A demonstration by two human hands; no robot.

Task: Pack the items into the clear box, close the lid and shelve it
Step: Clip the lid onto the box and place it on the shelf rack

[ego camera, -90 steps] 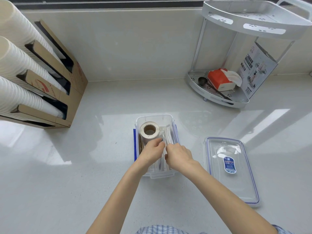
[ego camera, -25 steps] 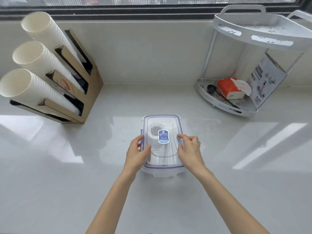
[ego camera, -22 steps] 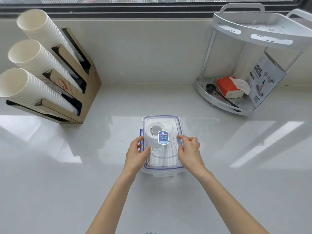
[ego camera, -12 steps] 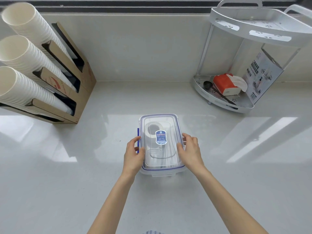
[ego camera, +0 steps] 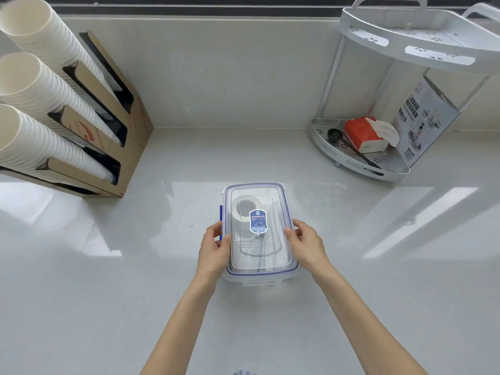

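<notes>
Three stacks of paper cups [ego camera: 40,85] are held in a cardboard dispenser [ego camera: 119,109] at the far left of the white counter [ego camera: 108,293]. At its centre, the lidded clear box [ego camera: 258,231] is clasped at its long sides by the left hand [ego camera: 213,247] and right hand [ego camera: 307,243]. A tape roll [ego camera: 242,215] is seen inside.

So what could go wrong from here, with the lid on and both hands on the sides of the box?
The blue latch by the left hand looks unclipped, so the lid may only be resting on the clear box; lifted like that, it could pop off. The tape roll inside looks loose and might slide if the box tilts. The corner shelf already holds a red tissue pack, a scoop and a leaning carton, so space looks tight.
</notes>
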